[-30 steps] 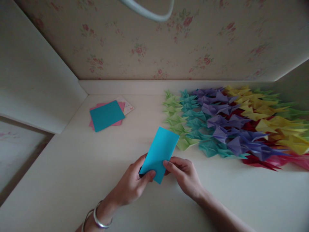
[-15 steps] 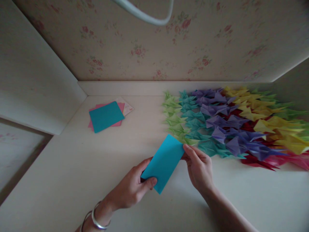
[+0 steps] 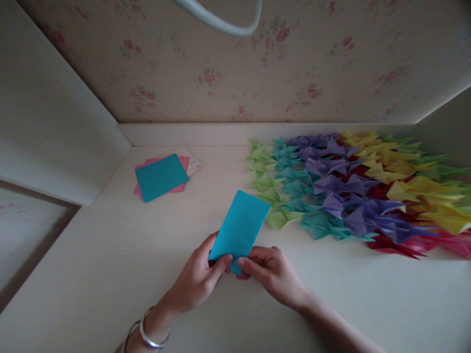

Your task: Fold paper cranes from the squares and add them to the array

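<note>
A bright blue sheet of folded paper (image 3: 241, 223), a tilted rectangle, is held above the white table between both hands. My left hand (image 3: 200, 274) grips its lower left edge, thumb on top and fingers behind. At the lower right corner, my right hand (image 3: 270, 274) pinches the paper between thumb and fingers. The two thumbs are close together near the bottom edge. The fingers behind the sheet are mostly hidden. Two silver bangles (image 3: 147, 333) circle the left wrist.
Rows of folded paper cranes (image 3: 331, 184) in green, teal, purple, yellow and red cover the right side of the table (image 3: 110, 274). A stack of teal and pink paper (image 3: 162, 177) lies at the back left. A white cable (image 3: 228, 27) hangs before the flowered wall.
My right hand has moved from the paper's upper right corner down to its lower right corner. The sheet has turned more upright and shifted slightly left and up.
</note>
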Demonstrator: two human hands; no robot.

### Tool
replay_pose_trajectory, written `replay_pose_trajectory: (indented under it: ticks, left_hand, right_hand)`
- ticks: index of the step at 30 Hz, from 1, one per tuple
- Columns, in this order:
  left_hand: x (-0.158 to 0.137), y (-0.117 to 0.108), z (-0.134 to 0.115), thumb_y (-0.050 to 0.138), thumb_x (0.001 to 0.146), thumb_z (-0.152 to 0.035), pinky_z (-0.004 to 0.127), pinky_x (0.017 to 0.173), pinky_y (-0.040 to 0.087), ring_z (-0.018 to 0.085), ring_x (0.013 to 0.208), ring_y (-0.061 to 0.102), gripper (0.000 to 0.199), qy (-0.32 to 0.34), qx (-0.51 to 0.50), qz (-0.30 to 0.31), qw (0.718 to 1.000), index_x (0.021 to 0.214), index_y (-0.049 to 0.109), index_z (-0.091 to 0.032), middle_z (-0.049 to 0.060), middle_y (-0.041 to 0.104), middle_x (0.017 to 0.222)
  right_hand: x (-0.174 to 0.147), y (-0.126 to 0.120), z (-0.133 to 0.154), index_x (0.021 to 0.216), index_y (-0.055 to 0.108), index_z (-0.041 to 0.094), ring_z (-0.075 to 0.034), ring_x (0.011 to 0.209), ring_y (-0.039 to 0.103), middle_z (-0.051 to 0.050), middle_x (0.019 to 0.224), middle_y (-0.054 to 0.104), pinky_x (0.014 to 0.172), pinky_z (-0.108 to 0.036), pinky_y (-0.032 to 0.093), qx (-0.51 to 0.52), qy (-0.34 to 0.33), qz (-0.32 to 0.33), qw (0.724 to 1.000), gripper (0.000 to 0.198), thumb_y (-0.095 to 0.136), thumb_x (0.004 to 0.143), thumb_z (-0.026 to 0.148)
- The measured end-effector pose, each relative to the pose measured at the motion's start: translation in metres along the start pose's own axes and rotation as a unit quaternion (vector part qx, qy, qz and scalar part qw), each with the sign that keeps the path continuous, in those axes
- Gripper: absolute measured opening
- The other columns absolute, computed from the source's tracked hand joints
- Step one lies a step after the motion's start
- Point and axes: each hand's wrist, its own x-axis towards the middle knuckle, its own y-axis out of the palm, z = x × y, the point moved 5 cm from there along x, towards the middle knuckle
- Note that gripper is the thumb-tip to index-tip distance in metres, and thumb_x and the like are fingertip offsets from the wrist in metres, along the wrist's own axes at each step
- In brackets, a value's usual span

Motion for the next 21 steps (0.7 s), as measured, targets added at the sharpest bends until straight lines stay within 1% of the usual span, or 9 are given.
replay_pose_trajectory:
  ticks: [2, 4, 7, 10, 14, 17, 19, 21]
  left_hand:
    - [0.0, -0.001, 0.0, 0.059, 0.095, -0.038, 0.028, 0.068, 0.052, 0.02, 0.08, 0.063, 0.038, 0.012, 0.017, -0.013, 1.0, 0.127, 0.054, -0.019, 0.007, 0.069, 0.101]
    - [0.0, -0.001, 0.001, 0.059, 0.095, -0.038, 0.029, 0.072, 0.053, 0.021, 0.084, 0.064, 0.039, 0.018, 0.027, -0.014, 0.999, 0.127, 0.053, -0.019, 0.008, 0.069, 0.103]
    - [0.001, 0.001, 0.003, 0.058, 0.095, -0.038, 0.03, 0.073, 0.053, 0.02, 0.082, 0.064, 0.038, 0.015, 0.024, 0.003, 1.0, 0.128, 0.052, -0.02, 0.006, 0.069, 0.1]
    - [0.001, 0.002, 0.002, 0.059, 0.095, -0.038, 0.029, 0.072, 0.052, 0.02, 0.079, 0.062, 0.038, 0.016, 0.022, 0.016, 1.0, 0.127, 0.053, -0.02, 0.005, 0.069, 0.096]
    - [-0.001, 0.004, -0.001, 0.06, 0.094, -0.038, 0.027, 0.065, 0.05, 0.018, 0.075, 0.061, 0.043, -0.004, -0.004, 0.048, 0.999, 0.131, 0.051, -0.019, 0.006, 0.068, 0.095]
    - [-0.002, 0.008, -0.004, 0.061, 0.093, -0.036, 0.027, 0.065, 0.05, 0.019, 0.078, 0.061, 0.046, -0.01, -0.02, 0.075, 0.997, 0.135, 0.049, -0.019, 0.007, 0.068, 0.1]
    - [-0.003, 0.009, -0.005, 0.062, 0.093, -0.035, 0.028, 0.066, 0.05, 0.019, 0.079, 0.061, 0.047, -0.01, -0.024, 0.082, 0.996, 0.135, 0.051, -0.019, 0.007, 0.069, 0.1]
    - [-0.003, 0.009, -0.004, 0.063, 0.092, -0.034, 0.028, 0.067, 0.051, 0.02, 0.081, 0.061, 0.048, -0.013, -0.024, 0.084, 0.996, 0.136, 0.051, -0.02, 0.007, 0.069, 0.098]
  right_hand:
    - [-0.001, 0.01, -0.006, 0.083, 0.078, 0.015, -0.018, 0.07, 0.073, -0.007, 0.076, 0.078, 0.066, -0.026, 0.056, 0.023, 0.029, 0.044, 0.998, 0.036, 0.064, 0.09, 0.047]
    - [-0.003, 0.015, -0.01, 0.081, 0.078, 0.014, -0.018, 0.068, 0.073, -0.008, 0.075, 0.078, 0.066, -0.027, 0.058, 0.049, 0.05, 0.061, 0.996, 0.037, 0.065, 0.089, 0.048]
    - [-0.004, 0.016, -0.009, 0.077, 0.078, 0.014, -0.017, 0.062, 0.073, -0.008, 0.07, 0.077, 0.062, -0.027, 0.058, 0.072, 0.062, 0.063, 0.993, 0.039, 0.067, 0.086, 0.05]
    - [-0.003, 0.012, -0.004, 0.072, 0.078, 0.014, -0.017, 0.059, 0.072, -0.008, 0.067, 0.077, 0.06, -0.026, 0.057, 0.069, 0.063, 0.054, 0.994, 0.042, 0.067, 0.084, 0.053]
    - [0.0, -0.003, 0.001, 0.069, 0.078, 0.015, -0.018, 0.062, 0.071, -0.007, 0.066, 0.077, 0.062, -0.027, 0.055, 0.039, 0.041, 0.006, 0.998, 0.043, 0.063, 0.089, 0.051]
    - [0.001, -0.018, 0.003, 0.066, 0.076, 0.015, -0.018, 0.062, 0.069, -0.007, 0.066, 0.076, 0.061, -0.027, 0.053, 0.038, 0.026, -0.036, 0.998, 0.044, 0.061, 0.09, 0.05]
    - [0.002, -0.03, 0.003, 0.063, 0.075, 0.016, -0.019, 0.061, 0.069, -0.006, 0.064, 0.075, 0.06, -0.028, 0.052, 0.036, 0.018, -0.08, 0.996, 0.046, 0.063, 0.088, 0.052]
    - [0.002, -0.043, 0.002, 0.059, 0.073, 0.016, -0.019, 0.061, 0.067, -0.006, 0.061, 0.074, 0.06, -0.029, 0.05, 0.03, 0.003, -0.142, 0.989, 0.047, 0.065, 0.086, 0.053]
